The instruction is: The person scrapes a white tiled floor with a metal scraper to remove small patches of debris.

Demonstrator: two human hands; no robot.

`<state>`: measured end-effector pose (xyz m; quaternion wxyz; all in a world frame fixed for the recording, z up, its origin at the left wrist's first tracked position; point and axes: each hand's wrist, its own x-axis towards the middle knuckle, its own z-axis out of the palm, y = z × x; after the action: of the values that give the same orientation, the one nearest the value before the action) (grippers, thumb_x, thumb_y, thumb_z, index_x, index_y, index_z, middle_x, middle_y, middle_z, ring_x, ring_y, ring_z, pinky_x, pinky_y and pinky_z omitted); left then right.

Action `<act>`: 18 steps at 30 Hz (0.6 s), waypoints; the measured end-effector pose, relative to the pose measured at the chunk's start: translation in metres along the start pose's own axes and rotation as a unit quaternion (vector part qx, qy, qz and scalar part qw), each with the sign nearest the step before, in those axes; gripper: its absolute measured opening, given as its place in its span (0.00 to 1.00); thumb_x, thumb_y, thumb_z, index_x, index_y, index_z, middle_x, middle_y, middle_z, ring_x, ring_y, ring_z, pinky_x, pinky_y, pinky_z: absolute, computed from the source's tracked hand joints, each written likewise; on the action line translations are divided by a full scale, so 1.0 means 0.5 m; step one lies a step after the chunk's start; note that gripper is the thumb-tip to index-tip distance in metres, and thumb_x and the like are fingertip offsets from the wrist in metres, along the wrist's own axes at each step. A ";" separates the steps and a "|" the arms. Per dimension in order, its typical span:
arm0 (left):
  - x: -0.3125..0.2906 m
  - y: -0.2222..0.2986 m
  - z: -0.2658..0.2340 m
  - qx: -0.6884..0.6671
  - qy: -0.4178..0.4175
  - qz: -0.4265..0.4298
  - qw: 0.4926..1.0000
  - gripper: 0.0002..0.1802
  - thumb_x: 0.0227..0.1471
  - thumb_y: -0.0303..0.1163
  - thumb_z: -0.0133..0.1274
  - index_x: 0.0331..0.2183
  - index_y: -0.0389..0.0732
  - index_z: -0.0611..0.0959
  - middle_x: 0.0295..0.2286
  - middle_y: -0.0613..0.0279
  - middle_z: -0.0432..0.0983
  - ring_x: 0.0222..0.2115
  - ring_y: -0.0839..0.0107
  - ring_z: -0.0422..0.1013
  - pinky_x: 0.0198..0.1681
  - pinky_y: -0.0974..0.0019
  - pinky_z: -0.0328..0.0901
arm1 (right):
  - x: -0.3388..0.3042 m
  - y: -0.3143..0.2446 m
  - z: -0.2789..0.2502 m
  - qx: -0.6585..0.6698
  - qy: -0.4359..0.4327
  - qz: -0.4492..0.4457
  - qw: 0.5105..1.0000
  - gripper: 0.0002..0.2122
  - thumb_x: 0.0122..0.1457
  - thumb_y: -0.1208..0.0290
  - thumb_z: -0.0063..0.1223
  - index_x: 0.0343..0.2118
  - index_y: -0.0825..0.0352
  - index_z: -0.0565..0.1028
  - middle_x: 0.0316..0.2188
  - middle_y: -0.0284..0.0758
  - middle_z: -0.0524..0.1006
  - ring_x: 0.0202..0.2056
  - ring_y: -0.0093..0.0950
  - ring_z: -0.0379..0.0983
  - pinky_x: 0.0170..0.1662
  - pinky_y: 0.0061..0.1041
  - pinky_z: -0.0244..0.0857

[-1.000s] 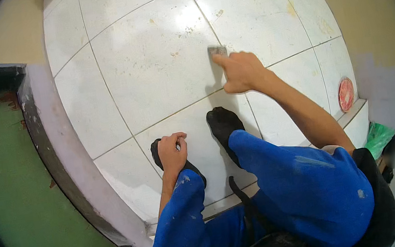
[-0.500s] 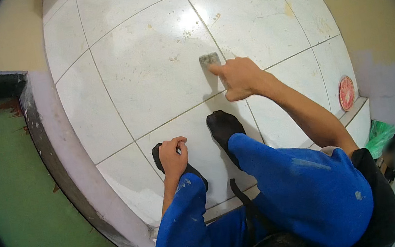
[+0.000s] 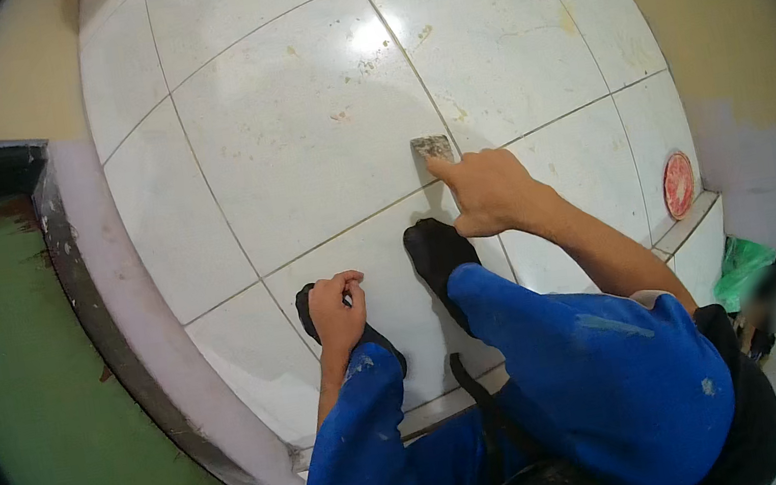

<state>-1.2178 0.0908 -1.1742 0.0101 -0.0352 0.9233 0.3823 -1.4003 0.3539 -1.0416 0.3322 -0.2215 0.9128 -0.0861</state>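
My right hand (image 3: 492, 190) grips a scraper (image 3: 432, 148) with a flat, stained metal blade; its handle is hidden under my fingers. The index finger lies along the blade, which is against or just above the white tiled floor (image 3: 299, 171), close to a grout line. Over my left foot, in a black sock (image 3: 306, 311), hangs my left hand (image 3: 336, 311), loosely curled, with a gap between thumb and fingers and nothing visible in it. Yellowish and brown specks (image 3: 368, 65) mark the tiles ahead of the blade.
My other socked foot (image 3: 435, 244) stands just below the right hand. A round red lid-like disc (image 3: 679, 186) leans by the right wall, above a low ledge. Green plastic (image 3: 745, 270) lies beyond that ledge. A green surface in a dark frame (image 3: 116, 350) is on the left.
My right hand has drawn the scraper back toward me and slightly right, nearer my foot. The left hand has stayed almost in place.
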 end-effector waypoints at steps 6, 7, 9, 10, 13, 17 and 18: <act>0.008 0.006 -0.004 0.010 -0.021 -0.012 1.000 0.06 0.49 0.26 0.57 0.31 0.45 0.86 0.21 0.66 0.75 0.26 0.66 0.70 0.35 0.60 0.61 | 0.013 0.055 -0.009 0.008 0.096 0.085 0.992 0.26 0.40 0.74 0.55 0.48 0.62 0.72 0.25 0.48 0.78 0.29 0.50 0.76 0.32 0.47 0.70; 0.009 0.007 -0.004 0.009 -0.022 -0.010 1.000 0.06 0.49 0.26 0.57 0.31 0.45 0.86 0.21 0.66 0.75 0.26 0.66 0.70 0.35 0.60 0.61 | 0.014 0.060 0.000 0.004 0.126 0.069 0.990 0.25 0.41 0.75 0.55 0.48 0.63 0.72 0.25 0.48 0.78 0.29 0.50 0.76 0.32 0.46 0.70; 0.006 0.005 -0.001 0.004 -0.013 -0.006 1.000 0.06 0.48 0.26 0.57 0.31 0.45 0.86 0.21 0.66 0.75 0.26 0.66 0.70 0.35 0.60 0.61 | 0.007 0.060 0.018 0.002 0.130 0.056 0.990 0.25 0.41 0.75 0.55 0.48 0.63 0.72 0.26 0.48 0.78 0.29 0.50 0.77 0.32 0.46 0.70; 0.007 0.003 0.002 0.003 -0.012 -0.006 1.000 0.06 0.48 0.26 0.57 0.31 0.45 0.86 0.21 0.66 0.75 0.26 0.66 0.70 0.35 0.60 0.61 | -0.001 0.056 0.025 0.000 0.134 0.044 0.990 0.25 0.41 0.75 0.55 0.48 0.63 0.72 0.27 0.49 0.79 0.30 0.50 0.77 0.33 0.46 0.70; -0.001 -0.006 -0.001 0.008 -0.011 -0.015 1.000 0.06 0.48 0.26 0.57 0.31 0.46 0.86 0.21 0.66 0.75 0.26 0.65 0.70 0.35 0.60 0.60 | -0.035 0.022 -0.012 0.012 0.062 0.062 0.996 0.25 0.42 0.72 0.57 0.48 0.63 0.72 0.27 0.48 0.79 0.32 0.48 0.78 0.35 0.45 0.71; 0.006 0.001 0.003 0.015 -0.016 0.002 1.000 0.06 0.48 0.26 0.57 0.31 0.46 0.86 0.21 0.65 0.76 0.26 0.65 0.70 0.35 0.60 0.61 | 0.003 0.063 -0.003 0.005 0.078 0.098 0.992 0.26 0.42 0.71 0.58 0.49 0.63 0.72 0.27 0.45 0.79 0.32 0.46 0.79 0.36 0.43 0.73; 0.009 0.002 0.003 0.014 -0.016 0.006 1.000 0.06 0.48 0.26 0.57 0.31 0.46 0.86 0.21 0.65 0.76 0.26 0.64 0.70 0.35 0.60 0.61 | 0.016 0.068 -0.004 -0.009 0.102 0.112 0.988 0.25 0.42 0.71 0.57 0.49 0.63 0.72 0.27 0.45 0.80 0.32 0.45 0.79 0.36 0.43 0.73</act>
<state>-1.2225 0.0924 -1.1750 0.0232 -0.0238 0.9285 0.3699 -1.4190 0.3806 -1.0549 0.2428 -0.1110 0.9617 -0.0621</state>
